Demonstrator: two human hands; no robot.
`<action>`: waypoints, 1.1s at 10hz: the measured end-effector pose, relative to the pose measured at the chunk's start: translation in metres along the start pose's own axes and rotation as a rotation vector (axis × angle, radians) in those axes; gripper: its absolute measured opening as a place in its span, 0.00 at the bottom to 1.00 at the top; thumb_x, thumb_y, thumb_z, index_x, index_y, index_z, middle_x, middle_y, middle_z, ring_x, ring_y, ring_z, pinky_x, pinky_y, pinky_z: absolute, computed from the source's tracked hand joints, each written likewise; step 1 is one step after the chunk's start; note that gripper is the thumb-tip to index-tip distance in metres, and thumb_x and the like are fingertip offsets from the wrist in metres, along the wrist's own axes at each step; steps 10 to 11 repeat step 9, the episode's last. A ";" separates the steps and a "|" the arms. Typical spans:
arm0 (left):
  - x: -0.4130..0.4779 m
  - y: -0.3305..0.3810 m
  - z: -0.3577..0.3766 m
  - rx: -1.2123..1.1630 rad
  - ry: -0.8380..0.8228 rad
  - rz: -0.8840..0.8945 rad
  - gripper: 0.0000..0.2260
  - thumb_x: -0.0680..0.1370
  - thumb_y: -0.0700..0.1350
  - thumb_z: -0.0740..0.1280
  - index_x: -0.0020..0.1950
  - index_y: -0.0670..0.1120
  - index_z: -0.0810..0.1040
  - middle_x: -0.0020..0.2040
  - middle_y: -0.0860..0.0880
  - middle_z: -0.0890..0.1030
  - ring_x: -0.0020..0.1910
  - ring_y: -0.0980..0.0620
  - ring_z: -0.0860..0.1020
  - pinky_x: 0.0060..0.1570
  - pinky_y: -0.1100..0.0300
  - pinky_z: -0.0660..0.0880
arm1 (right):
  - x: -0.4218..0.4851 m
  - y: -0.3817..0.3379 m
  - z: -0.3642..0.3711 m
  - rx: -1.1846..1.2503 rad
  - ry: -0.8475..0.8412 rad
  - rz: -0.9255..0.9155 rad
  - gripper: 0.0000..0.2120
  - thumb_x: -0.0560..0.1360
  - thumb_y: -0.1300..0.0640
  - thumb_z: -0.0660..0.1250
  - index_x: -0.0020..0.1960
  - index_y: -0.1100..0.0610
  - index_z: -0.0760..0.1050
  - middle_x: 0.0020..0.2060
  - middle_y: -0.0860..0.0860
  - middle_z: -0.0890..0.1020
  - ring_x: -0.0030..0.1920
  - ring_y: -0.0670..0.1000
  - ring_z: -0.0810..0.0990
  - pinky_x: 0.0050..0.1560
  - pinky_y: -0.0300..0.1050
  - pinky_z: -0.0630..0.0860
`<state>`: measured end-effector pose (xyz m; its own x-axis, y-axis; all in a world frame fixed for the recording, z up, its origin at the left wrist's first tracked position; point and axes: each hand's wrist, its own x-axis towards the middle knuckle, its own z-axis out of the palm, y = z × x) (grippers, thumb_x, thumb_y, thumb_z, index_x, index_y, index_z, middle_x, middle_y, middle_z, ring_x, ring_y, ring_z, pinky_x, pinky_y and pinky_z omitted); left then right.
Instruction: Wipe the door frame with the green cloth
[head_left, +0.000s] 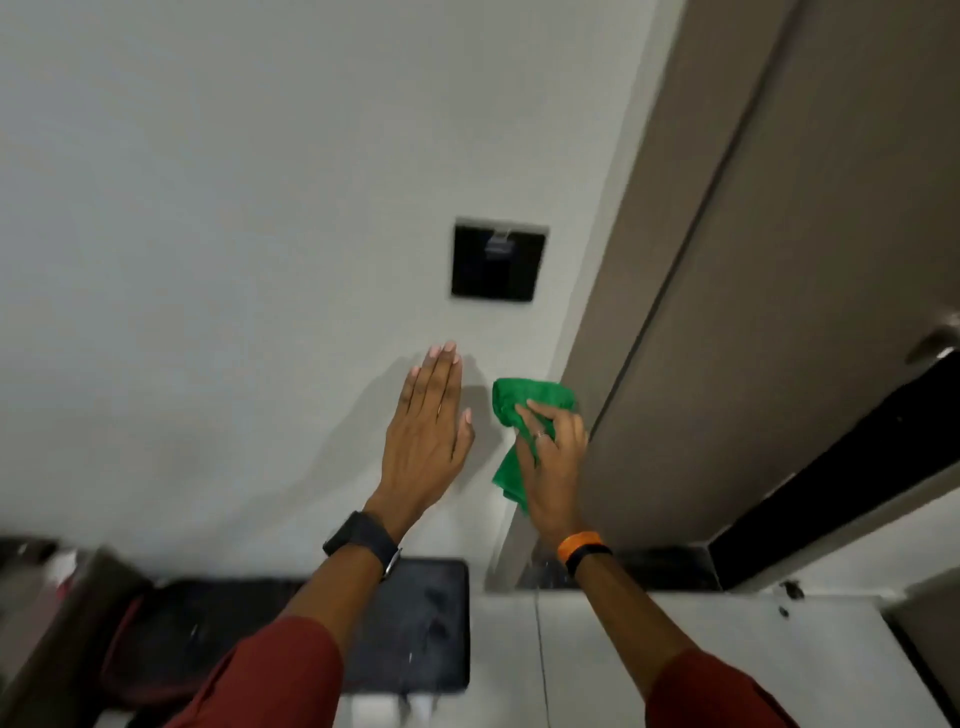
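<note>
My right hand grips a bunched green cloth and presses it against the left edge of the taupe door frame, where the frame meets the white wall. A loose corner of the cloth hangs down below my palm. My left hand lies flat on the white wall just left of the cloth, fingers straight and together, holding nothing. The frame runs diagonally up to the right, with the brown door beside it.
A black square wall panel sits above my hands. A metal door handle shows at the right edge. Below, a dark bag and a black mat lie on the floor by the wall.
</note>
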<state>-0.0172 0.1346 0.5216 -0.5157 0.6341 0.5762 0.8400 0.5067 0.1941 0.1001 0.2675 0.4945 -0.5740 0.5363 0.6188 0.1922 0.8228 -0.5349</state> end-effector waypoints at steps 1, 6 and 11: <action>-0.082 -0.028 0.036 -0.020 -0.172 -0.094 0.29 0.85 0.48 0.53 0.84 0.39 0.52 0.85 0.42 0.53 0.84 0.45 0.51 0.84 0.48 0.51 | -0.062 0.013 0.042 0.111 -0.218 0.206 0.15 0.81 0.65 0.69 0.66 0.56 0.78 0.60 0.48 0.74 0.62 0.33 0.66 0.70 0.37 0.68; -0.409 -0.159 0.362 -0.076 -0.657 -0.288 0.29 0.86 0.50 0.53 0.83 0.37 0.54 0.85 0.39 0.55 0.85 0.43 0.51 0.84 0.44 0.51 | -0.365 0.192 0.335 -0.037 -0.598 0.429 0.08 0.83 0.64 0.66 0.61 0.64 0.79 0.60 0.57 0.77 0.61 0.48 0.71 0.66 0.58 0.74; -0.478 -0.195 0.439 -0.064 -0.792 -0.410 0.32 0.87 0.56 0.52 0.84 0.40 0.45 0.86 0.42 0.45 0.85 0.45 0.43 0.84 0.51 0.39 | -0.429 0.226 0.395 -0.299 -0.710 0.145 0.26 0.83 0.45 0.66 0.71 0.63 0.75 0.72 0.64 0.74 0.72 0.66 0.72 0.75 0.67 0.68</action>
